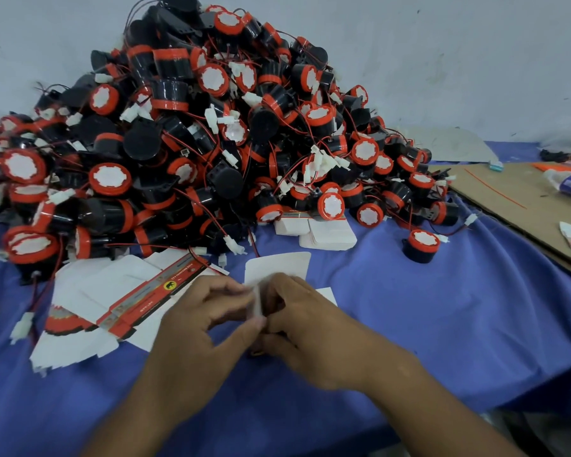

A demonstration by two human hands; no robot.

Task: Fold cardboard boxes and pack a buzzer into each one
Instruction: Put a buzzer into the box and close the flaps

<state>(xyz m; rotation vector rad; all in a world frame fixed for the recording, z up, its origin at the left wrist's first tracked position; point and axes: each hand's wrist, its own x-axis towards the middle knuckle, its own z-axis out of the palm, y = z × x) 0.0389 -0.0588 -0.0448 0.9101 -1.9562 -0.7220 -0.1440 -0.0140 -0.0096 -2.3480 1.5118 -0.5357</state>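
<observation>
**Folding under way before a buzzer heap (211, 127)**

Flat printed cartons (89, 301) lie left. The left hand (198, 321) and right hand (307, 324) pinch a white carton blank (277, 268) between them, blurred, probably mid-fold. Thin card: light, easily creased; hold its edges. A lone buzzer (421, 245) sits right.

Blue cloth (409, 324), brown cardboard sheet (508, 192), blurred plastic bottle (567, 183), grey wall (442, 61)

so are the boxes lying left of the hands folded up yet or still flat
Still flat: the boxes lie spread open on the blue cloth, flaps out, overlapping each other.
</observation>
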